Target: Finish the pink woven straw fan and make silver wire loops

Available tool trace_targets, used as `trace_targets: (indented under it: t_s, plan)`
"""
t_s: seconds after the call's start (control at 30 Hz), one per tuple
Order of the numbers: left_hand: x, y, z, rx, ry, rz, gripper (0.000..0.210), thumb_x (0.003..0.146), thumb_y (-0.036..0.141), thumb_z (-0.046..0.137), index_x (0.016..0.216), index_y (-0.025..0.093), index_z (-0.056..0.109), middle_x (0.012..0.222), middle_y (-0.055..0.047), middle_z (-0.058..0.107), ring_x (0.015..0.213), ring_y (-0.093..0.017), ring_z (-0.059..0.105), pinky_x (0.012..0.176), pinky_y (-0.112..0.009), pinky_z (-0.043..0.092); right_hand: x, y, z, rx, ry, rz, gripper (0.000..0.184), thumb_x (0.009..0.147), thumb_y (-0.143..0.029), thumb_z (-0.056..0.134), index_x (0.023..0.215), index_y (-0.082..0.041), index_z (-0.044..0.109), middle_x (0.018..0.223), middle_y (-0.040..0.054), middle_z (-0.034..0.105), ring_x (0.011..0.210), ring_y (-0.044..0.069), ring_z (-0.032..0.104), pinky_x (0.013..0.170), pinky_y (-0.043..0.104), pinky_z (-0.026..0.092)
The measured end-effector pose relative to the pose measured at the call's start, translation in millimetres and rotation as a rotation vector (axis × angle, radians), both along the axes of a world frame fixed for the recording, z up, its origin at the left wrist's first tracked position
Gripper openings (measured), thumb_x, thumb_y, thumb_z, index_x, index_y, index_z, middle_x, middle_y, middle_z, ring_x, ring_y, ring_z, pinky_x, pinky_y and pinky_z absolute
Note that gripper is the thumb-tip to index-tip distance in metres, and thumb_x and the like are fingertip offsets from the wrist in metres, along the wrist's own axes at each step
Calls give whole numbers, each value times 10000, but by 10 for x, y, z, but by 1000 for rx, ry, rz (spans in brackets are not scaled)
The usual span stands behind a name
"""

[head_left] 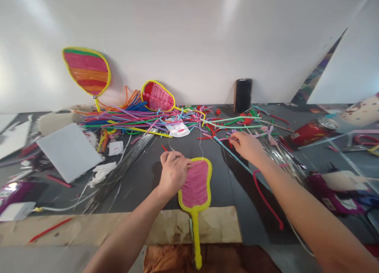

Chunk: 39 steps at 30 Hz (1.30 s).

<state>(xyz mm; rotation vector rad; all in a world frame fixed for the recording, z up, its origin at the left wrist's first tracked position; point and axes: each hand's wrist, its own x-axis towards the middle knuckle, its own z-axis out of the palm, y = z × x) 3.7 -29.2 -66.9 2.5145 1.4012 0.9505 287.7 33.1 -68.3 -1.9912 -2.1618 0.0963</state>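
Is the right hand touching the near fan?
Apart. The head view shows bare dark tabletop between the right hand, up among the pipe cleaners, and the near fan.

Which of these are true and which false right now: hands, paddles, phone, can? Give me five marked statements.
1. The left hand touches the pink paddle near its top. True.
2. The right hand grips the pink paddle's handle. False: it is by the pile of coloured strips, apart from the paddle.
3. The phone stands upright by the white wall. True.
4. The red can is left of the phone. False: it is to the right.
5. The pink paddle has a yellow rim. True.
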Motion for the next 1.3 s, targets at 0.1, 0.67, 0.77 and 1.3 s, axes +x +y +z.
trace_targets:
  t_s: [0.1, 0.67, 0.77, 1.3]
  plan:
    - [5, -2, 10, -1, -9, 1, 140, 849, 186, 534, 754, 208, 635, 665, 11, 682, 837, -183, 542, 872, -416, 250, 15, 117, -77, 63, 3, 70, 164, 829, -259, 518, 893, -216, 662, 962, 82, 650, 914, 235, 564, 757, 336, 411]
    - [13, -5, -32, -15, -28, 69, 154, 854, 221, 542, 730, 227, 632, 693, 23, 687, 859, -181, 533, 868, -408, 257, -340, -366, 279, -92, 703, -81, 215, 827, -392, 469, 795, -197, 556, 546, -28, 552, 476, 121, 482, 499, 239, 347]
    - [20, -17, -6, -22, -59, 86, 154, 857, 239, 548, 727, 226, 629, 690, 23, 680, 855, -182, 532, 872, -407, 259, -639, -542, 225, -336, 931, 27, 280, 823, -455, 498, 801, -185, 569, 495, -66, 459, 426, 90, 390, 446, 221, 293]
    - [44, -21, 21, -175, -211, 92, 160, 830, 228, 588, 686, 244, 655, 704, 21, 652, 839, -161, 542, 851, -355, 337, -1142, -771, 68, -457, 1227, 156, 244, 835, -416, 527, 890, -187, 592, 578, -40, 503, 489, 94, 432, 454, 220, 313]
